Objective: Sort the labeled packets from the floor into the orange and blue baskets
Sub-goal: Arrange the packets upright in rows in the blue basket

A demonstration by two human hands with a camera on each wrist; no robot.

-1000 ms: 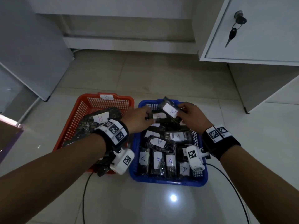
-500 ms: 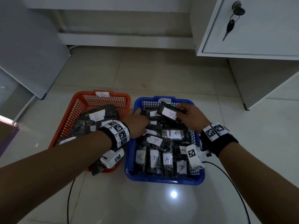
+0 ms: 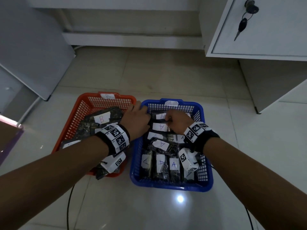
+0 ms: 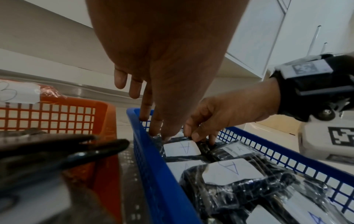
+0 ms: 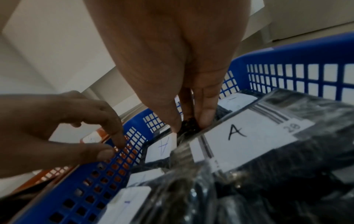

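Note:
The blue basket [image 3: 166, 184], tagged A, holds several dark packets with white A labels. One A packet [image 3: 161, 116] lies at its far end, and my right hand [image 3: 167, 120] pinches its right end between thumb and fingers [image 5: 206, 118]. The same packet [image 4: 182, 149] shows in the left wrist view, where the straight fingers of my left hand [image 4: 162, 133] touch its left end by the basket's far-left corner. The orange basket [image 3: 79, 112], tagged B, sits to the left with B packets [image 3: 101, 118] inside.
A white cabinet with a key [image 3: 242, 25] in its lock stands at the back right. A grey panel [image 3: 33, 55] leans at the left. Black cables [image 3: 68, 205] run over the tiled floor below my arms.
The A packet was held up over the blue basket by both hands; it has come down into the far end. My left hand has let go and moved to the basket's corner.

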